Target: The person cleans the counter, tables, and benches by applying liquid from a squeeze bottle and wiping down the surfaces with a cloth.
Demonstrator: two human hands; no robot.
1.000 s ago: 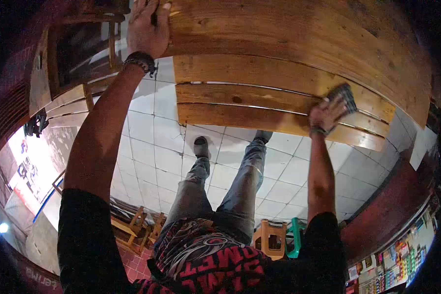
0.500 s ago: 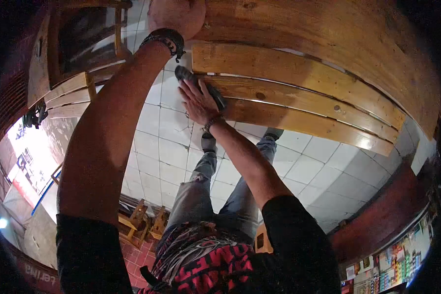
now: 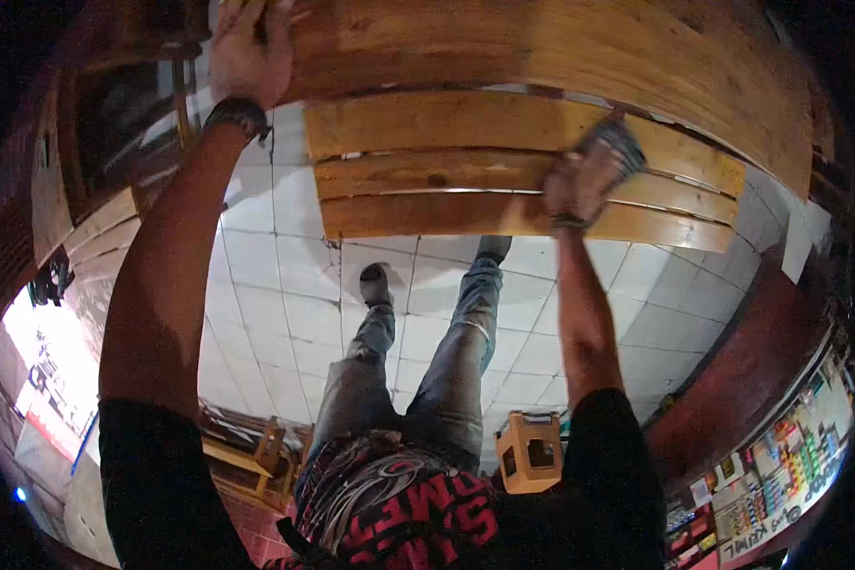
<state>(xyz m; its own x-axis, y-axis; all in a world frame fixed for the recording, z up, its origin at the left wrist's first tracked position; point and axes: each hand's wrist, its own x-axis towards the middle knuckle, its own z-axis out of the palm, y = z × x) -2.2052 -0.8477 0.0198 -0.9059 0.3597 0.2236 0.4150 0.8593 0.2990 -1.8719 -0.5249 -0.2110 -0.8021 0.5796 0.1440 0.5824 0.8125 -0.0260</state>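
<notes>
My left hand (image 3: 252, 57) is at the left end of the wooden table (image 3: 418, 47), its fingers spread and no object visible in it. My right hand (image 3: 572, 190) is over the slatted wooden bench (image 3: 389, 171), right of its middle. Under and beyond its fingers is a dark grey folded cloth (image 3: 617, 147), smeared by motion. The cloth lies across the bench's upper slats, close to the table edge. Part of the right hand is blurred too.
White floor tiles (image 3: 299, 332) surround my feet. A tan plastic stool (image 3: 530, 454) stands behind me on the right. Another slatted bench (image 3: 104, 228) is at the left. A dark red surface (image 3: 722, 366) and a shelf of small colourful packets (image 3: 788, 465) are at the right.
My right hand has moved from the bench's left end far to the right with the cloth. My left hand has shifted left, and its spread fingers now show. The view has shifted too.
</notes>
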